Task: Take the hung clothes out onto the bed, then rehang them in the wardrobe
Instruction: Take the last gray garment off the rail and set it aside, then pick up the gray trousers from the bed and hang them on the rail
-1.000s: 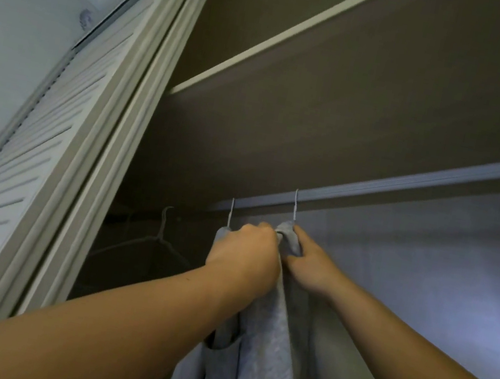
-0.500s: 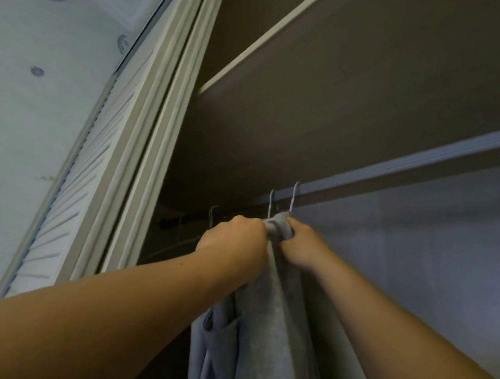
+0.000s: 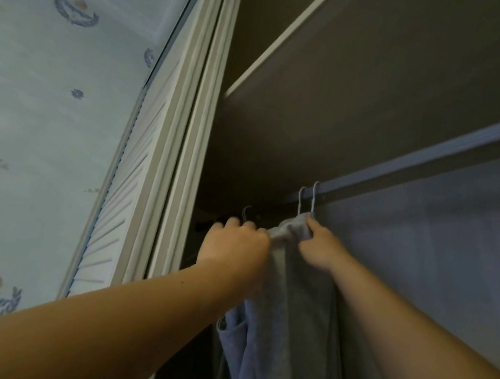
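Grey clothes [image 3: 288, 323] hang from two white hanger hooks [image 3: 307, 199] on the wardrobe rail [image 3: 449, 147]. My left hand [image 3: 235, 243] grips the bunched top of the clothes from the left. On the right side, my right hand [image 3: 320, 245] pinches the grey fabric just under the hooks. A bluish garment [image 3: 234, 327] hangs below my left wrist. Another hook [image 3: 246, 213] shows just above my left hand's knuckles.
A brown shelf [image 3: 378, 78] runs overhead above the rail. The white louvred wardrobe door [image 3: 145, 171] stands folded at the left, beside pale blue wallpaper [image 3: 37, 118] with nautical prints. The wardrobe's back wall [image 3: 466, 244] lies to the right.
Both hands have slid left along the rail with the clothes, bringing the two hooks close together. My view has swung left, showing more wallpaper.
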The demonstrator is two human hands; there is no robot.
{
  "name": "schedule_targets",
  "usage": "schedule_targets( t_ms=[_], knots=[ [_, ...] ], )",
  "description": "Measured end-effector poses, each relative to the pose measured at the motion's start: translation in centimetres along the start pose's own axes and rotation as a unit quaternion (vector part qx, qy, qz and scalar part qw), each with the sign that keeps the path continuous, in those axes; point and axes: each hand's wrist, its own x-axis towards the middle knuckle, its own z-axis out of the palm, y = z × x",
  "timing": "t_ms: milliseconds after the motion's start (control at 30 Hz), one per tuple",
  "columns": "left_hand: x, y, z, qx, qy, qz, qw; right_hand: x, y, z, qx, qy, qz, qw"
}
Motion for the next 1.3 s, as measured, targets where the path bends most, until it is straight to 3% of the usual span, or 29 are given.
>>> schedule_targets(
  t_ms=[200, 367, 467, 633, 933, 1100, 1300],
  knots=[
    [-3.2, -3.8, -2.1, -0.019, 0.213, 0.054, 0.975, -5.3, -3.4, -0.5, 0.029, 0.079, -0.072, 0.994],
    [-8.4, -11.0, -4.1, -0.026, 0.231, 0.003, 0.973, -12.7, -9.5, 1.1, -0.001, 0.13, -0.181, 0.975],
    [-13.1, -15.8, -5.2, -0.013, 0.236, -0.028, 0.971, -17.0, -13.5, 3.4, -0.016, 0.113, -0.241, 0.964],
    [-24.3, -25.9, -7.4, 0.046, 0.163, -0.062, 0.984, -26.0, -21.8, 11.2, -0.023, 0.053, -0.316, 0.947],
    [-52.9, -41.3, -13.7, 0.106, 0.01, -0.229, 0.968, -47.4, -37.6, 28.8, 0.052, -0.175, -0.387, 0.904],
    [-70.9, -46.1, -17.9, 0.152, -0.085, -0.324, 0.93, -60.7, -45.5, 36.4, 0.114, -0.281, -0.428, 0.851],
    [-89.5, -46.7, -22.7, 0.193, -0.172, -0.485, 0.835, -76.6, -53.5, 42.7, 0.194, -0.425, -0.457, 0.757]
  ],
)
